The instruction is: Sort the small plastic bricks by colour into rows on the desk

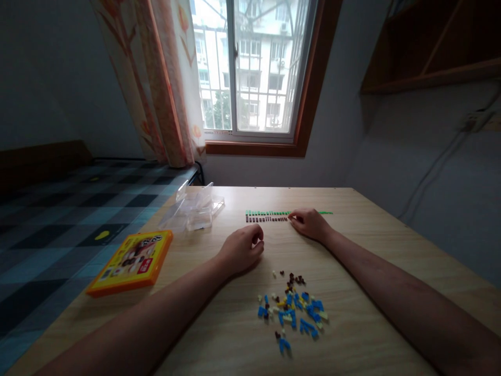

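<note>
My right hand (310, 223) rests on the wooden table (368, 245), its fingers pinched together at the right end of a row of small dark brown bricks (266, 219). A row of tiny green bricks (270, 212) runs just behind it, continuing past the hand. What the fingertips pinch is too small to name. My left hand (240, 249) lies loosely curled on the table, nothing visible in it. A loose pile of blue, brown, yellow and white bricks (291, 310) lies near me between my forearms.
A clear plastic tray with its lid (193, 209) sits at the back left of the table. An orange-yellow box (131, 262) lies at the left edge. A bed with a checked cover (58, 219) stands to the left; a window (258, 68) and curtain behind.
</note>
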Demonstrator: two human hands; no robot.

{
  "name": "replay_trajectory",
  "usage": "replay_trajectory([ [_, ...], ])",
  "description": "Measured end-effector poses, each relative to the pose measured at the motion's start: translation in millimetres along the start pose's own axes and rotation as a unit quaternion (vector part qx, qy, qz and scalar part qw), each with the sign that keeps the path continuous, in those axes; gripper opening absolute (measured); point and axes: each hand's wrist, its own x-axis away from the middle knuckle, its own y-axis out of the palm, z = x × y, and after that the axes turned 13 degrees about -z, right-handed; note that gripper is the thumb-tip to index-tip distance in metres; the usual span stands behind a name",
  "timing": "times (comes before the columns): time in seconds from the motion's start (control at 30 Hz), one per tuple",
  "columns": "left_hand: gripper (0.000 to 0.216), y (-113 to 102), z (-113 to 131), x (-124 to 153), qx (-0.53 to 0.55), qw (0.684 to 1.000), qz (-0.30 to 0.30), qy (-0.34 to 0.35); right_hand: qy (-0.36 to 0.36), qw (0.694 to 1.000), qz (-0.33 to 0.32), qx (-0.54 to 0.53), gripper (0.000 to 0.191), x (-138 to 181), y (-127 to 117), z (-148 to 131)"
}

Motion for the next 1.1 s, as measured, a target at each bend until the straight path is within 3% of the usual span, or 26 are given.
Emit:
replay_trajectory([
  [0.17,0.007,-1.9,7.5,5.3,-0.026,0.993,-0.068,0.089,0.044,0.999,0.006,-0.029,0.018,-0.5,-1.6,-2.0],
  [0.43,0.018,-5.6,12.0,6.3,-0.093,0.982,-0.134,0.095,0.097,0.974,0.006,-0.203,0.021,13.6,1.7,-16.5],
  [0.67,0.029,-4.7,12.2,5.5,-0.119,0.981,-0.129,0.083,0.034,0.931,-0.066,-0.357,0.022,40.4,0.1,-54.3],
  [0.87,0.027,-4.3,11.6,7.6,-0.107,0.982,-0.126,0.091,-0.011,0.921,-0.168,-0.351,0.025,49.8,-11.8,-65.6],
  [1.1,0.03,-7.4,12.0,8.1,-0.091,0.982,-0.14,0.093,-0.059,0.91,-0.215,-0.349,0.021,54.5,-23.2,-69.4],
])
